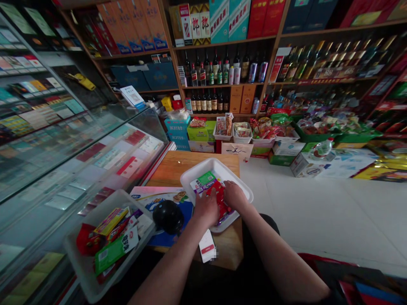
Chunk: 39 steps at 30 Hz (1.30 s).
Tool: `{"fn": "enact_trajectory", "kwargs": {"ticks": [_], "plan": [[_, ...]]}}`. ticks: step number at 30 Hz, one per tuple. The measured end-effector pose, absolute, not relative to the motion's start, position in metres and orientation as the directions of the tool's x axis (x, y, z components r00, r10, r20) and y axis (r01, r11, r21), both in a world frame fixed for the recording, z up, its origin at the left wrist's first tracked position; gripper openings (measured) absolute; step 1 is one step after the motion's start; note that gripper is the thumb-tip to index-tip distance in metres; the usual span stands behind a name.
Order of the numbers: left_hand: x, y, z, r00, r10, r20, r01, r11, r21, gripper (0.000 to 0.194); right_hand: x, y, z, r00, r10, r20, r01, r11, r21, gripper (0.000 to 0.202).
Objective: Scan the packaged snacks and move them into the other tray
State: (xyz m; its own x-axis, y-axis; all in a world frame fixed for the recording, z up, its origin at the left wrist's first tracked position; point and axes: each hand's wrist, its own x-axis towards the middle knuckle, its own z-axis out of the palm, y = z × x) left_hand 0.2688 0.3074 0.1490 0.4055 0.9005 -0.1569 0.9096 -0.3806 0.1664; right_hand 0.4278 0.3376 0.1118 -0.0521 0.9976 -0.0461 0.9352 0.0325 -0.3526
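A white tray rests on the wooden table, holding a green-and-white packet and red packets. Both hands reach into it. My left hand lies over the left part of the packets, its fingers spread and pointing forward. On the right side of the red packets is my right hand, its fingers bent down onto them; whether they grip one is hard to make out. At the lower left, a translucent bin holds several snack packets, among them a green one.
A black rounded object stands on a blue printed sheet, left of my forearms. A phone lies near the table's front edge. The glass counter runs along the left. Boxes and snack baskets line the shelves behind.
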Motion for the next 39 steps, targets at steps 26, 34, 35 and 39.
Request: {"fn": "enact_trajectory", "kwargs": {"ticks": [26,34,35,39], "plan": [[0.248,0.393,0.115,0.229,0.927,-0.297,0.972,-0.232,0.027,0.041,0.392,0.439,0.084,0.236,0.962,-0.135,0.786,-0.271,-0.556,0.035],[0.244,0.391,0.116,0.241,0.957,-0.159,0.97,-0.235,0.06,0.038,0.41,0.436,0.092,0.226,0.959,-0.169,0.614,-0.275,-0.74,0.03],[0.243,0.391,0.118,0.242,0.96,-0.142,0.97,-0.234,0.072,0.038,0.413,0.435,0.091,0.223,0.961,-0.167,0.589,-0.269,-0.762,0.03],[0.237,0.39,0.13,0.234,0.966,-0.109,0.97,-0.225,0.089,0.037,0.425,0.435,0.088,0.192,0.975,-0.109,0.508,-0.194,-0.839,0.029]]}}
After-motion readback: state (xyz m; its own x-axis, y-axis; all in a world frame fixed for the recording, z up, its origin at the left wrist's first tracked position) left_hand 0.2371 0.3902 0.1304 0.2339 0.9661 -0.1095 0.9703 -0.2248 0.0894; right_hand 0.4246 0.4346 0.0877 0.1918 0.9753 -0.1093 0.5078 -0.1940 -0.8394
